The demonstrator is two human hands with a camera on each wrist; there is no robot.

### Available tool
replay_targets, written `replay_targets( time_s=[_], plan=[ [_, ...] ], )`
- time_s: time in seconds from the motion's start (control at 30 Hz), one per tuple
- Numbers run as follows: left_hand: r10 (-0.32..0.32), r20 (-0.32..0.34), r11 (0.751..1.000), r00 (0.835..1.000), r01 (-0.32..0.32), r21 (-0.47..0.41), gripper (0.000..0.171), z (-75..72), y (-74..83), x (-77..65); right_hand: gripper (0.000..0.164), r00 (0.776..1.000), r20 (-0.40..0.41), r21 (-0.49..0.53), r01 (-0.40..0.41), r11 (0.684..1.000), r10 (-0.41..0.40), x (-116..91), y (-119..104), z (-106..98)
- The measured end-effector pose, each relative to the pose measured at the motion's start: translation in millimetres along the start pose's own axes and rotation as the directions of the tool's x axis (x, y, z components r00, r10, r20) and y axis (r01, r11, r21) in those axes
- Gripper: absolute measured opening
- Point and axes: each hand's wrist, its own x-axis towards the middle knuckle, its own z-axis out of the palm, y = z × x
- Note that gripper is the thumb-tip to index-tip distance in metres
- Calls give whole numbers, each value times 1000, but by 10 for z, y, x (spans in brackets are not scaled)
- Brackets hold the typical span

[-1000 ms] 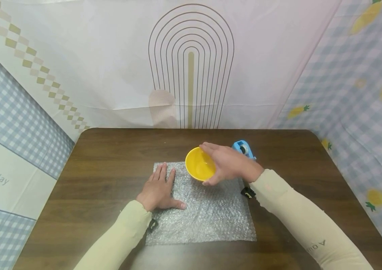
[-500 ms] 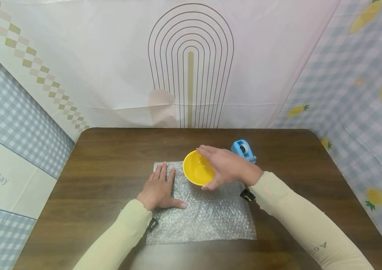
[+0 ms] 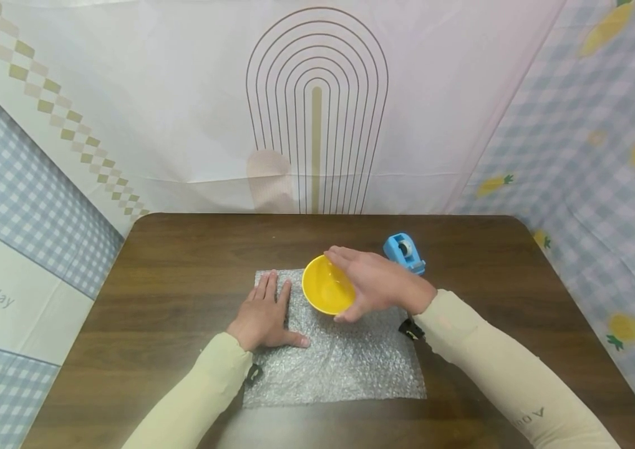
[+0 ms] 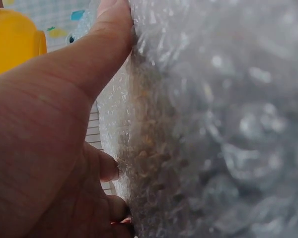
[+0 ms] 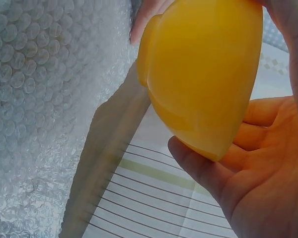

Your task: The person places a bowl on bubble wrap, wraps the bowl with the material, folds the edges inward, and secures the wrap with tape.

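Observation:
My right hand point(image 3: 378, 282) holds a yellow bowl point(image 3: 325, 285) by its rim, thumb on the near side and fingers on the far side. The bowl's mouth tilts up in the head view. In the right wrist view the bowl point(image 5: 203, 74) shows its footed underside, apart from the bubble wrap point(image 5: 35, 89). Below it, a sheet of bubble wrap point(image 3: 345, 368) lies spread on the table. My left hand point(image 3: 264, 318) rests on the sheet's left part, fingers straight and thumb spread. Up close in the left wrist view, the left thumb point(image 4: 97, 54) touches the wrap.
A blue tape dispenser point(image 3: 405, 252) stands beyond my right forearm, just past the wrap's far right corner. The brown wooden table point(image 3: 183, 274) reaches back to a patterned cloth backdrop point(image 3: 199, 93).
My right hand has brought the bowl slightly left and nearer to me, over the wrap. More of the tape dispenser shows. The left hand has stayed in place.

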Motion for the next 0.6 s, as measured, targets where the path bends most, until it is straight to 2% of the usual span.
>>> replay_targets(
  time_s=[0.6],
  plan=[
    [-3,-2,1000,1000,3,2,129,7,14,9,114,1000,-3,-12,12,1000,-12,-12,-40,47]
  ],
)
